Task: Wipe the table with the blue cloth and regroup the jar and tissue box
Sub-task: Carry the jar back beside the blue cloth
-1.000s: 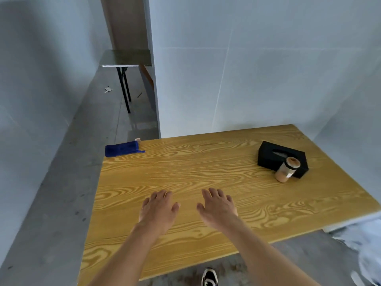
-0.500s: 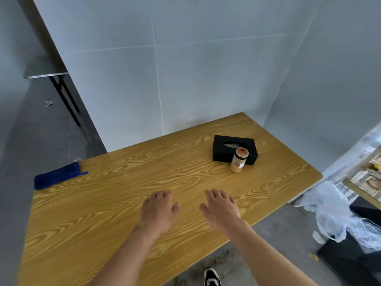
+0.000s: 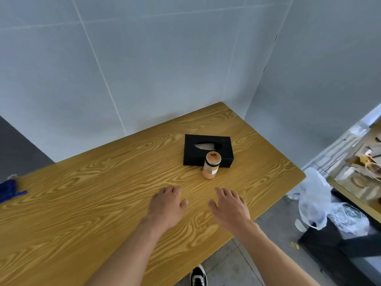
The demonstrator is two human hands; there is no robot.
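A black tissue box (image 3: 207,149) lies on the right part of the wooden table (image 3: 82,203). A clear jar (image 3: 211,168) of orange powder with a cork lid stands upright just in front of the box, touching or nearly touching it. The blue cloth (image 3: 9,189) lies at the table's far left edge, partly cut off by the frame. My left hand (image 3: 167,207) and my right hand (image 3: 229,207) hover palm down over the table, fingers relaxed, holding nothing, a short way in front of the jar.
White panel walls (image 3: 144,69) stand behind and to the right of the table. Right of the table lie a white plastic bag (image 3: 315,201), a dark bin (image 3: 340,242) and a cluttered surface (image 3: 362,168). My shoe (image 3: 198,276) shows below the front edge.
The view has swung right: the jar and box now lie nearer the middle, the cloth has slid to the left edge. Both hands stay empty, now closer to the jar.
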